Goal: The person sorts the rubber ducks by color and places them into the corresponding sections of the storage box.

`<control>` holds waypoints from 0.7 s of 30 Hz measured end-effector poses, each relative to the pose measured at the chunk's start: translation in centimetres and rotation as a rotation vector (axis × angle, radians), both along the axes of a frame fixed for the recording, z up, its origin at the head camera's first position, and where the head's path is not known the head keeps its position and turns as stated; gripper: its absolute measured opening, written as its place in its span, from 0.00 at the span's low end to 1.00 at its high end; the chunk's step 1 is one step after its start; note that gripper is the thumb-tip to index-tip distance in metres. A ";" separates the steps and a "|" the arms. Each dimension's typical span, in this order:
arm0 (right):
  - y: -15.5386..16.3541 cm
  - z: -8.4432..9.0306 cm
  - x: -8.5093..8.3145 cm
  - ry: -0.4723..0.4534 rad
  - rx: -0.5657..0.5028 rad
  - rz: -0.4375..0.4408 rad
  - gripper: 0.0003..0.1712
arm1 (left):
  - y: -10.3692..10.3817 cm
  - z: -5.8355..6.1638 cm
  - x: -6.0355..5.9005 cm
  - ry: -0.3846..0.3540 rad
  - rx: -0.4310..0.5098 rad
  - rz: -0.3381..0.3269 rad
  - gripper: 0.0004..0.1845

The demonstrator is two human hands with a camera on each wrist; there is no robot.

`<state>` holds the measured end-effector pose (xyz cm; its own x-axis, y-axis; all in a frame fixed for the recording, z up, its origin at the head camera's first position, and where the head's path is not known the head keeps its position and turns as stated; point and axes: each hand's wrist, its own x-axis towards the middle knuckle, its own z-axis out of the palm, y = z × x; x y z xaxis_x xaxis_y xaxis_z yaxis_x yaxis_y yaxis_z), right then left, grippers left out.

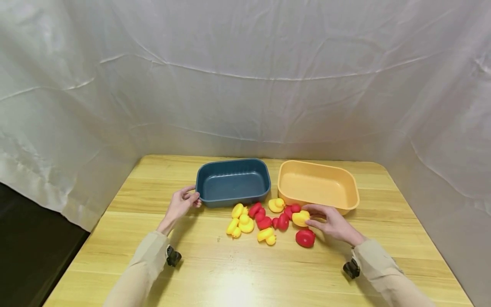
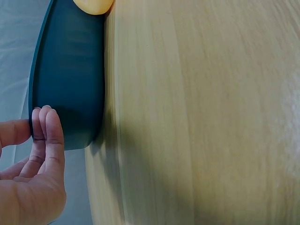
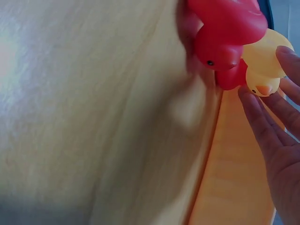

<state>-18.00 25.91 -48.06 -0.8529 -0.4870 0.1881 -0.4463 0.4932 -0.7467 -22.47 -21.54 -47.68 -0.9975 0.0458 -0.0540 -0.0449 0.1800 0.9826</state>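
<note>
My left hand pinches the near left corner rim of a dark blue plastic bin. In the left wrist view, thumb and fingers lie on either side of that bin's wall. With my right hand I hold a yellow rubber duck just in front of the orange bin. A red rubber duck lies near that hand, towards me. The right wrist view shows the yellow duck between thumb and fingers, beside a red duck.
Several yellow ducks and red ducks lie in a loose group on the wooden table, in front of the two bins. Pale fabric hangs behind the table and along both sides.
</note>
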 end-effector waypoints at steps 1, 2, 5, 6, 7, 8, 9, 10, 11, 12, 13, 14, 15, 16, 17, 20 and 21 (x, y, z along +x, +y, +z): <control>-0.1 0.1 0.0 0.011 0.002 0.000 0.21 | 0.0 0.0 0.0 -0.001 0.000 0.000 0.26; -0.1 0.2 0.0 0.029 0.005 0.001 0.21 | 0.0 0.0 0.0 -0.001 0.000 0.000 0.26; -0.3 0.6 -0.2 0.109 0.017 0.013 0.20 | -0.1 0.0 0.1 -0.001 -0.003 -0.001 0.26; -0.4 0.8 -0.3 0.137 0.016 0.020 0.20 | -0.1 0.0 0.1 -0.001 -0.005 -0.002 0.27; -0.5 1.0 -0.5 0.162 0.021 0.021 0.19 | -0.1 0.0 0.1 -0.001 -0.005 -0.002 0.27; -0.6 1.2 -0.6 0.173 0.018 0.025 0.19 | -0.1 0.0 0.1 0.001 -0.006 -0.001 0.27; -0.7 1.4 -0.7 0.174 0.012 0.031 0.19 | -0.1 0.0 0.1 0.001 -0.008 -0.001 0.27; -0.9 1.6 -0.9 0.171 0.006 0.037 0.19 | -0.1 0.0 0.1 0.001 -0.009 0.000 0.27; -1.0 1.9 -1.1 0.167 -0.002 0.044 0.19 | -0.1 0.0 0.1 0.001 -0.010 -0.001 0.27; -1.2 2.1 -1.2 0.160 -0.008 0.051 0.19 | -0.1 0.0 0.1 0.000 -0.010 0.001 0.27; -1.4 2.3 -1.4 0.156 -0.007 0.050 0.19 | -0.1 0.0 0.1 -0.001 -0.010 0.001 0.27; -1.5 2.6 -1.6 0.151 -0.010 0.053 0.19 | -0.1 0.0 0.1 -0.003 -0.009 0.002 0.27; -1.7 2.8 -1.8 0.153 -0.008 0.053 0.19 | 0.0 0.0 0.1 -0.005 -0.009 0.000 0.27; -1.9 3.0 -2.0 0.160 -0.002 0.051 0.19 | 0.0 0.0 0.1 -0.006 -0.009 -0.002 0.27; -2.1 3.2 -2.2 0.168 0.007 0.048 0.19 | 0.0 0.1 0.1 -0.008 -0.009 -0.003 0.27; -2.7 3.7 -2.7 0.152 0.014 0.048 0.20 | 0.0 0.1 0.1 -0.011 -0.010 -0.003 0.28; -2.8 3.8 -2.9 0.143 0.012 0.052 0.20 | 0.0 0.1 0.1 -0.012 -0.011 -0.003 0.28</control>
